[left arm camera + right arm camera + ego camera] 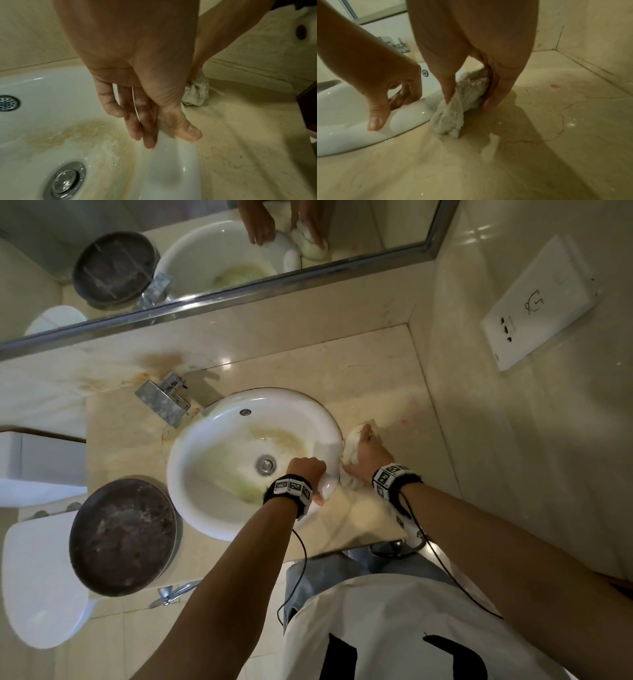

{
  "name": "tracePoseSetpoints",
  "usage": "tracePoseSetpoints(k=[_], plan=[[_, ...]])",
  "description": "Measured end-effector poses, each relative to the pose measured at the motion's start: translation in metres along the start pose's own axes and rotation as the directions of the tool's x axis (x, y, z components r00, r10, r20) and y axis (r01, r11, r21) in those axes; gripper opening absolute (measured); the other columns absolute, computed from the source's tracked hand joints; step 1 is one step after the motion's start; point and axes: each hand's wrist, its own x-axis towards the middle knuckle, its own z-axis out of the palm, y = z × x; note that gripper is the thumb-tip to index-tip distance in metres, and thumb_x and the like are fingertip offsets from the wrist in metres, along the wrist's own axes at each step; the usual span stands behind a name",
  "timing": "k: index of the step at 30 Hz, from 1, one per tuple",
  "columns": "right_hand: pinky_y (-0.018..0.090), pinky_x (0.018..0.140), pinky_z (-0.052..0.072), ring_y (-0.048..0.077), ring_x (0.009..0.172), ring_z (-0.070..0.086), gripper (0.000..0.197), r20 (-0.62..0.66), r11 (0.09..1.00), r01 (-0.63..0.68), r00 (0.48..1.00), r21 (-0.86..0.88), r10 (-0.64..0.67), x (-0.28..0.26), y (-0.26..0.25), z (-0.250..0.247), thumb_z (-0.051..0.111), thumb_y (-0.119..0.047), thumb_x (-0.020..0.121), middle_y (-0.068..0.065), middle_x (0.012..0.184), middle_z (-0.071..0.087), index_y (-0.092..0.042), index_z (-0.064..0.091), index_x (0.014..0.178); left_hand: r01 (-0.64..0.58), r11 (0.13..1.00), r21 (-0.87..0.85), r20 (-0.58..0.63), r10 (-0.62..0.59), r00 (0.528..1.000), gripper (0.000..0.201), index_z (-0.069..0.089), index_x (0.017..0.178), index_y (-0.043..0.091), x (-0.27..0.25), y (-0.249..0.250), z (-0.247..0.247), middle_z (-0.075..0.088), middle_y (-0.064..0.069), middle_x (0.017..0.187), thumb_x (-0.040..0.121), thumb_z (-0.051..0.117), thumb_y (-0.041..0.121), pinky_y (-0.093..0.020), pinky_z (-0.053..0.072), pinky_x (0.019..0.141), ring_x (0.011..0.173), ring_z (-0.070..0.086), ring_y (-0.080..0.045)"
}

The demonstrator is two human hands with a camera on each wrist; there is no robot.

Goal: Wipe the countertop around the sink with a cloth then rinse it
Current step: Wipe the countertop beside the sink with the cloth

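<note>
A crumpled white cloth (351, 445) (453, 108) lies on the beige marble countertop (376, 392) just right of the white oval sink (274, 395). My right hand (368, 453) (469, 103) grips the cloth, thumb on one side and fingers on the other, and presses it against the counter beside the sink's rim. My left hand (308, 470) (169, 138) holds the sink's right rim, with the fingers inside the basin and the thumb on the outer lip. The cloth (197, 93) shows behind that thumb. Yellow-brown stains mark the basin around the drain (265, 464).
A chrome faucet (164, 398) stands at the sink's back left. A dark round bin lid (123, 535) and a white toilet (37, 594) are at the left. A mirror (205, 251) runs along the back wall, and a white socket plate (537, 306) is on the right wall.
</note>
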Motion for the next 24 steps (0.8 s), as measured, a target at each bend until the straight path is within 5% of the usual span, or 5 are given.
tracePoseSetpoints(k=[9, 13, 17, 21, 24], plan=[[0.047, 0.107, 0.041, 0.041, 0.132, 0.046, 0.094, -0.25, 0.955, -0.141, 0.946, 0.261, 0.207, 0.031, -0.003, -0.007, 0.072, -0.032, 0.087, 0.023, 0.149, 0.04, -0.002, 0.013, 0.154, 0.034, 0.999, 0.001, -0.091, -0.034, 0.995, 0.044, 0.067, 0.103, 0.012, -0.006, 0.002, 0.016, 0.07, -0.007, 0.099, 0.074, 0.081, 0.042, -0.03, 0.047, 0.069, 0.09, 0.069, -0.027], [0.038, 0.117, 0.029, 0.034, 0.145, 0.031, 0.104, -0.238, 0.942, -0.191, 0.936, 0.277, 0.26, 0.055, -0.022, -0.024, 0.072, -0.036, 0.089, 0.02, 0.159, 0.027, 0.005, 0.002, 0.156, 0.036, 0.999, -0.005, -0.122, -0.036, 0.992, 0.035, 0.068, 0.103, 0.011, -0.009, 0.005, 0.022, 0.071, -0.008, 0.098, 0.079, 0.076, 0.036, -0.028, 0.046, 0.068, 0.088, 0.069, -0.028], [0.045, 0.105, 0.041, 0.04, 0.131, 0.046, 0.097, -0.243, 0.953, -0.09, 0.956, 0.29, 0.164, 0.063, -0.023, -0.039, 0.072, -0.031, 0.089, 0.024, 0.149, 0.039, -0.005, 0.006, 0.156, 0.059, 0.994, -0.09, -0.125, -0.07, 0.99, 0.042, 0.065, 0.104, 0.011, -0.006, 0.003, 0.019, 0.068, -0.007, 0.098, 0.086, 0.066, 0.05, -0.03, 0.045, 0.07, 0.09, 0.067, -0.028], [0.032, 0.076, 0.047, 0.031, 0.103, 0.064, 0.074, -0.256, 0.932, 0.082, 0.967, 0.352, 0.012, 0.055, 0.001, -0.05, 0.081, -0.022, 0.078, 0.011, 0.115, 0.064, -0.018, 0.036, 0.136, 0.085, 0.981, -0.176, -0.192, -0.119, 0.974, 0.032, 0.055, 0.081, 0.013, -0.005, 0.008, 0.008, 0.065, -0.007, 0.087, 0.094, 0.053, 0.042, -0.03, 0.041, 0.063, 0.076, 0.063, -0.026], [0.038, 0.08, 0.058, 0.024, 0.096, 0.068, 0.054, -0.32, 0.893, 0.161, 0.947, 0.42, -0.021, 0.04, 0.018, -0.057, 0.079, -0.019, 0.079, 0.005, 0.105, 0.069, -0.022, 0.048, 0.122, 0.084, 0.98, -0.182, -0.222, -0.124, 0.967, 0.027, 0.061, 0.092, 0.011, 0.0, 0.016, 0.002, 0.067, -0.01, 0.097, 0.095, 0.054, 0.037, -0.031, 0.043, 0.066, 0.082, 0.063, -0.029]])
